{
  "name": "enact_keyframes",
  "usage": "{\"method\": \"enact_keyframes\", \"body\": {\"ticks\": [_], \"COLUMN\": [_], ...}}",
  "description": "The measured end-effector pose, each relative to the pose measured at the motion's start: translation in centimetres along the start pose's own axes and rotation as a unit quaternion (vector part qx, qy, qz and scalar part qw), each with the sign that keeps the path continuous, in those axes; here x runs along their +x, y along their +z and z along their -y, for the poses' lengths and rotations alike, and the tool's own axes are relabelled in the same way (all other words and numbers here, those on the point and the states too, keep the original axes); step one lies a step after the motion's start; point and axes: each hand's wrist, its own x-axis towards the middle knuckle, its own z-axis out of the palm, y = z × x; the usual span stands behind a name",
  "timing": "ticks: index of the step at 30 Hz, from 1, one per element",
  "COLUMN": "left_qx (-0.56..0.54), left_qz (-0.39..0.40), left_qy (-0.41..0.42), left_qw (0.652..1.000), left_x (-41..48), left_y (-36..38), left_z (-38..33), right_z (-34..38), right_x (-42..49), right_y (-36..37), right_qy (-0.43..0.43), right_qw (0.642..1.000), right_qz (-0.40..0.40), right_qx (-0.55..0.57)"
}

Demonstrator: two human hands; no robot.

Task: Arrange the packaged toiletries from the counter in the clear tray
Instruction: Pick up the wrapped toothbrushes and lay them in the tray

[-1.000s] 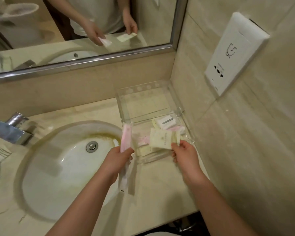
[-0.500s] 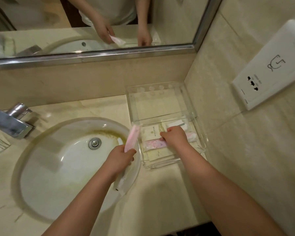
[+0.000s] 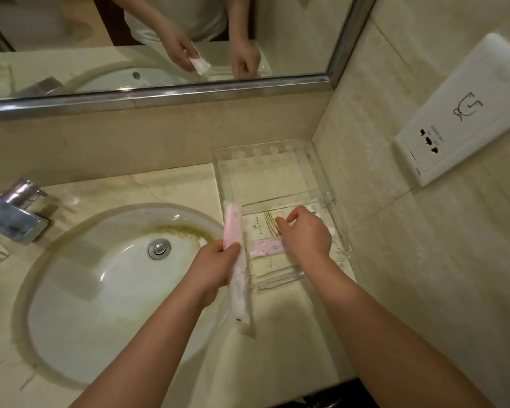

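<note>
Since a second ago, cream sachet point(image 3: 261, 226) set down from right hand point(image 3: 305, 234), now loose-fingered over clear tray point(image 3: 321, 184) at three o'clock; pink toothbrush packet point(image 3: 236, 260) still pinched in left hand point(image 3: 212, 267), awaiting placement.

A bathroom: sink point(image 3: 80, 290), faucet point(image 3: 12, 216), wall mirror point(image 3: 159, 39), marble counter point(image 3: 277, 348)

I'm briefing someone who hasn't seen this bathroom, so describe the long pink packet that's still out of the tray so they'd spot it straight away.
Start at the round sink; to its right a clear tray sits in the wall corner. Between the two, the left hand grips a long pink packet, standing lengthwise along the tray's left edge. Unlike the shorter packets lying flat under the right hand, it is outside the tray and held.
</note>
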Motion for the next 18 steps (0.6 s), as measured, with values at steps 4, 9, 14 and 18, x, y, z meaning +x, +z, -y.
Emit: {"method": "enact_keyframes", "body": {"ticks": [4,9,14,18], "left_qx": [-0.033,0.25,0.306,0.232], "left_qz": [0.038,0.065,0.092,0.087], "left_qy": [-0.005,0.108,0.131,0.051], "left_qw": [0.999,0.96,0.938,0.967], "left_x": [0.0,0.0,0.7,1.0], "left_y": [2.3,5.6,5.7,3.0], "left_z": [-0.7,-0.7,0.1,1.0], "right_z": [-1.9,-5.0,-7.8,-9.1], "right_x": [-3.8,-4.9,-4.0,-2.9], "right_y": [-1.5,-3.0,-3.7,-4.3], "right_qy": [-0.001,0.095,0.154,0.256], "right_qw": [0.959,0.909,0.878,0.851], "right_qz": [0.081,0.132,0.102,0.051], "right_qx": [0.271,0.383,0.441,0.456]}}
